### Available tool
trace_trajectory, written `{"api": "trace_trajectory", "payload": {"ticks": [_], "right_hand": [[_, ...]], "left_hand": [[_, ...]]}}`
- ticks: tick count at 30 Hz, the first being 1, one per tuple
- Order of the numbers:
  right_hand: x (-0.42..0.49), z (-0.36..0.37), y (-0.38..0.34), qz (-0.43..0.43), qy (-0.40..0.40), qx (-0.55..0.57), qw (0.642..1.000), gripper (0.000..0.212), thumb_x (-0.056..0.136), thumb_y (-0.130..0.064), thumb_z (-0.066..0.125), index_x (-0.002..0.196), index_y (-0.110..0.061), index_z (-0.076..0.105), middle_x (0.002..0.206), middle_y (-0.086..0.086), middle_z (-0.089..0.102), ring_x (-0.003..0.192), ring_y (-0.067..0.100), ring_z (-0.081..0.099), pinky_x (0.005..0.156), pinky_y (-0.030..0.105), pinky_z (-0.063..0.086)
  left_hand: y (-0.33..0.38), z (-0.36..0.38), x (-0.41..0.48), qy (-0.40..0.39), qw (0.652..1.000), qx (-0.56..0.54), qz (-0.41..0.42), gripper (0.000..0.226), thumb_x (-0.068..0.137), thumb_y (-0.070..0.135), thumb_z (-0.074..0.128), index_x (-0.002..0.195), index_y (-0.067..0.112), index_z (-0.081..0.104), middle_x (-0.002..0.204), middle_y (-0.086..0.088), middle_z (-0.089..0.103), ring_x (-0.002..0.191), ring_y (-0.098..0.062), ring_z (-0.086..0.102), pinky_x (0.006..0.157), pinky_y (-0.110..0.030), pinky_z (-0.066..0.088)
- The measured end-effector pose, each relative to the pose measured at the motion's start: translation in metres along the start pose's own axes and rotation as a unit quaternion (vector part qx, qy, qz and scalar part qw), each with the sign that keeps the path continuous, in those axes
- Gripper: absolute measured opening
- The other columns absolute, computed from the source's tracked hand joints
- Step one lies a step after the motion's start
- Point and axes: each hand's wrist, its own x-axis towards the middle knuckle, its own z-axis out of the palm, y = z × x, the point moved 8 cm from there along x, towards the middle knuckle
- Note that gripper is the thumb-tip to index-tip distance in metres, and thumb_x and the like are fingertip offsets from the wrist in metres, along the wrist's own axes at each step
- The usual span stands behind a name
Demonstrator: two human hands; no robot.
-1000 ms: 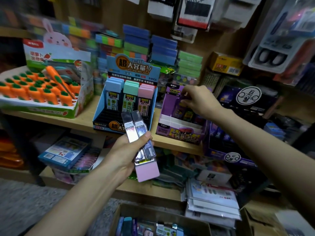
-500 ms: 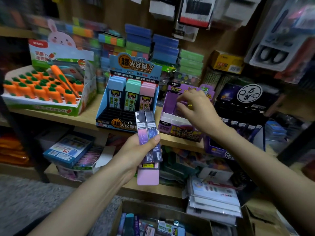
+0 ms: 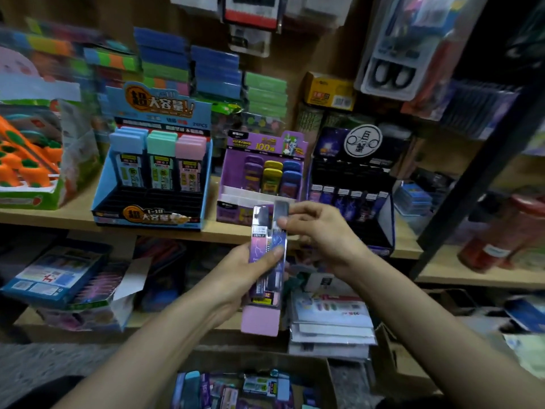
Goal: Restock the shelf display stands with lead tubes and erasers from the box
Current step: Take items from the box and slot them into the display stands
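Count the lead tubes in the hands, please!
3. The left hand grips a left slim tube and a right slim tube side by side, with a pink-capped tube behind them. The right hand pinches the right slim tube's top. Others may be hidden.

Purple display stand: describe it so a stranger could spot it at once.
On the upper wooden shelf, the purple display stand sits between the blue stand and the black stand. Only it holds rounded purple, yellow and blue cases.

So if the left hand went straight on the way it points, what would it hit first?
Probably the purple display stand, just above the lead tubes the left hand holds; depth is unclear.
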Motion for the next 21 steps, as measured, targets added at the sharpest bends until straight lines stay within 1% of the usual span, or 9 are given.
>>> {"api": "trace_trajectory", "payload": {"ticks": [2,3,4,6,9,12,14,17,21], "right_hand": [[0.004,-0.026,-0.008,-0.007,0.038,0.038,0.999,0.007,0.083,-0.003,0.065,0.087,-0.005,0.060,0.054,-0.003,0.061,0.045,0.006,0.053,0.046,0.018,0.041],[0.006,-0.042,-0.015,-0.017,0.062,0.049,0.997,0.010,0.084,-0.004,0.065,0.081,-0.011,0.058,0.046,-0.007,0.057,0.039,0.003,0.049,0.050,0.020,0.038],[0.007,-0.058,-0.022,-0.027,0.088,0.056,0.994,0.015,0.083,-0.005,0.066,0.079,-0.016,0.057,0.045,-0.008,0.056,0.037,0.002,0.048,0.054,0.022,0.036],[0.007,-0.089,-0.039,-0.069,0.134,0.049,0.987,0.017,0.081,-0.005,0.068,0.082,-0.017,0.057,0.058,-0.004,0.061,0.040,0.001,0.049,0.053,0.021,0.035],[0.002,-0.131,-0.064,-0.147,0.194,-0.055,0.968,0.019,0.078,-0.007,0.072,0.087,-0.019,0.059,0.073,-0.004,0.062,0.059,0.004,0.059,0.052,0.015,0.043],[-0.003,-0.165,-0.078,-0.211,0.249,-0.189,0.926,0.023,0.078,-0.011,0.074,0.094,-0.020,0.060,0.082,-0.005,0.061,0.076,0.006,0.060,0.065,0.014,0.049],[-0.002,-0.180,-0.078,-0.233,0.270,-0.275,0.893,0.024,0.078,-0.016,0.074,0.096,-0.020,0.059,0.082,-0.008,0.061,0.077,0.001,0.059,0.068,0.013,0.048],[0.006,-0.190,-0.071,-0.256,0.263,-0.324,0.872,0.020,0.079,-0.015,0.074,0.092,-0.019,0.059,0.080,-0.013,0.062,0.071,-0.009,0.058,0.063,0.006,0.045],[0.018,-0.196,-0.061,-0.258,0.226,-0.362,0.867,0.019,0.081,-0.013,0.072,0.094,-0.020,0.060,0.087,-0.014,0.064,0.084,0.003,0.063,0.075,0.017,0.051]], "left_hand": [[-0.002,0.007,0.007,0.002,1.000,-0.020,0.008,0.035,0.070,0.036,0.066,0.096,0.012,0.067,0.080,-0.005,0.074,0.071,-0.014,0.070,0.058,-0.023,0.053],[-0.001,0.009,0.010,0.006,1.000,-0.026,0.013,0.037,0.069,0.037,0.066,0.096,0.012,0.067,0.080,-0.005,0.073,0.071,-0.014,0.070,0.057,-0.023,0.053],[0.000,0.010,0.012,0.012,0.999,-0.027,0.017,0.037,0.068,0.038,0.066,0.094,0.011,0.067,0.078,-0.005,0.073,0.069,-0.013,0.069,0.056,-0.022,0.053],[0.001,0.011,0.016,0.030,0.999,-0.023,0.021,0.034,0.069,0.037,0.065,0.090,0.011,0.067,0.073,-0.004,0.073,0.064,-0.012,0.069,0.053,-0.021,0.052],[0.001,0.009,0.021,0.069,0.997,-0.008,0.028,0.023,0.081,0.031,0.063,0.093,0.012,0.066,0.074,-0.002,0.074,0.066,-0.012,0.070,0.052,-0.020,0.052],[0.005,0.006,0.024,0.108,0.992,-0.006,0.064,0.014,0.089,0.023,0.058,0.098,0.013,0.064,0.075,-0.001,0.074,0.068,-0.010,0.070,0.052,-0.018,0.052],[0.008,0.007,0.026,0.123,0.989,-0.009,0.084,0.012,0.091,0.020,0.057,0.098,0.013,0.064,0.074,0.001,0.074,0.067,-0.008,0.070,0.051,-0.017,0.051],[0.008,0.010,0.030,0.127,0.987,-0.010,0.096,0.009,0.091,0.019,0.056,0.096,0.015,0.063,0.075,0.001,0.074,0.068,-0.008,0.070,0.051,-0.017,0.051],[0.001,0.012,0.034,0.124,0.988,0.002,0.089,0.009,0.091,0.020,0.057,0.093,0.017,0.065,0.077,0.002,0.074,0.070,-0.008,0.070,0.051,-0.016,0.051]]}}
